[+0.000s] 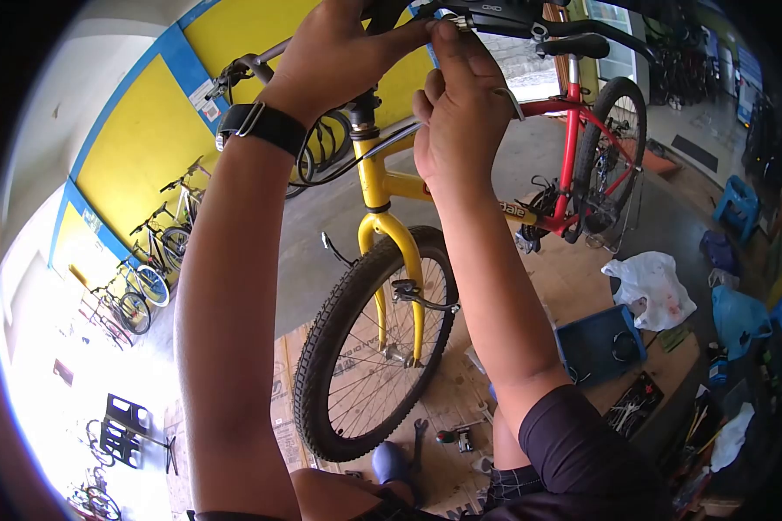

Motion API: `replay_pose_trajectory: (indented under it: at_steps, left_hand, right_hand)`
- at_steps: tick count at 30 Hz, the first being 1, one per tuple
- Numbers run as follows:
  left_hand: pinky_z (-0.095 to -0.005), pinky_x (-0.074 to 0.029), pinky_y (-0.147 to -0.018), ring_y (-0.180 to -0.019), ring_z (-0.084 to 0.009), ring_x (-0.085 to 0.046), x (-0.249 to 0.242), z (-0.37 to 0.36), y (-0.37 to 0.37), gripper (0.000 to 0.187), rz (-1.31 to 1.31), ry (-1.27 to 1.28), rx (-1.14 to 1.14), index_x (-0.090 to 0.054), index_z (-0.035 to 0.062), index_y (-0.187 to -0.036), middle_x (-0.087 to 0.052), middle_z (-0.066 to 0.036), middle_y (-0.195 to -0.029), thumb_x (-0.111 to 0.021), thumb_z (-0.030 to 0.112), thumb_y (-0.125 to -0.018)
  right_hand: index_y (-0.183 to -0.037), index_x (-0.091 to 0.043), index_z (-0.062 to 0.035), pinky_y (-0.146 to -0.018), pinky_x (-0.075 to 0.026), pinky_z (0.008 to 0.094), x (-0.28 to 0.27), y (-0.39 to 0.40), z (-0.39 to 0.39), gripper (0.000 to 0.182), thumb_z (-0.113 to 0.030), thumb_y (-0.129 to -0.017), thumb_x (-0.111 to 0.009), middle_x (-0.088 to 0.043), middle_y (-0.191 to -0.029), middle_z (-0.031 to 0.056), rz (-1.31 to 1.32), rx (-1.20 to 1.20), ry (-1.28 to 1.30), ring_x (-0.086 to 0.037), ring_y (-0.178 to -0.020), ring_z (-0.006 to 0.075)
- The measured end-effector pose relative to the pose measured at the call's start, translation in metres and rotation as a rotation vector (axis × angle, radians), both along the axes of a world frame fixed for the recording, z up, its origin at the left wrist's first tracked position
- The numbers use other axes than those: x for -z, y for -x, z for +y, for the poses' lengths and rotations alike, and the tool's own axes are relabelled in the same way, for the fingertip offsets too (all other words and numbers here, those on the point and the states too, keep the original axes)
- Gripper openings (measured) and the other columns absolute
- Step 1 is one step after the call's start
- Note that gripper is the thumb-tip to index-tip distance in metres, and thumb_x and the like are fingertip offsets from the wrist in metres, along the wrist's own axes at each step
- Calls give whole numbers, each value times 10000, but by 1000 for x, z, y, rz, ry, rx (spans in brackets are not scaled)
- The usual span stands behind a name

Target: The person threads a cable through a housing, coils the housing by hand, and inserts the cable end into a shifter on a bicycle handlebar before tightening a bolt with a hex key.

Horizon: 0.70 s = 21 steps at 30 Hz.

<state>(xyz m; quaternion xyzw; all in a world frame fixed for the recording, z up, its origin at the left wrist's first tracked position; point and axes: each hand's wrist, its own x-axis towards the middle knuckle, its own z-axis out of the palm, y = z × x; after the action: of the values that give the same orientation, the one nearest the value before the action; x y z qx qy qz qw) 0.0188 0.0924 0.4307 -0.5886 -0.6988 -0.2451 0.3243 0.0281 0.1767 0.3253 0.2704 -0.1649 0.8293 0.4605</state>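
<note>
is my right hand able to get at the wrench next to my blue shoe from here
Probably yes: the wrench lies uncovered beside the blue shoe, though the right hand is up at the handlebar controls and would have to come down past the front wheel.

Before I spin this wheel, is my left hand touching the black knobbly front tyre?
Apart: the head view shows your left hand up near the black brake lever, well above the tyre.
</note>
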Motion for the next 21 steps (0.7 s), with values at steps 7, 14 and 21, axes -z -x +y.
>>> replay_pose_trajectory:
  at_steps: [7,14,21]
  left_hand:
    - [-380,-457,-1029,-1224,-300,-593,1,0,4,532,33,-7,9,-471,-2,-1287,-627,-222,-1259,-739,200,-875]
    - [-375,-458,-1028,-1220,-298,-597,1,1,6,524,26,-14,11,-476,-3,-1284,-625,-223,-1263,-740,181,-870]
    - [-365,-464,-1019,-1214,-288,-597,2,0,2,516,-23,-15,56,-472,2,-1285,-625,-216,-1263,-735,139,-862]
  right_hand:
    - [-885,-702,-110,-433,-166,213,0,3,7,108,-182,-864,-780,-462,-595,-122,-57,27,-44,-235,-471,8]
    - [-902,-698,-106,-441,-176,208,4,5,5,112,-178,-864,-775,-478,-612,-115,-28,36,-16,-250,-485,10]
    - [-911,-650,-104,-432,-191,199,1,-4,-1,157,-257,-933,-622,-615,-786,-46,-107,-92,-39,-280,-465,28]
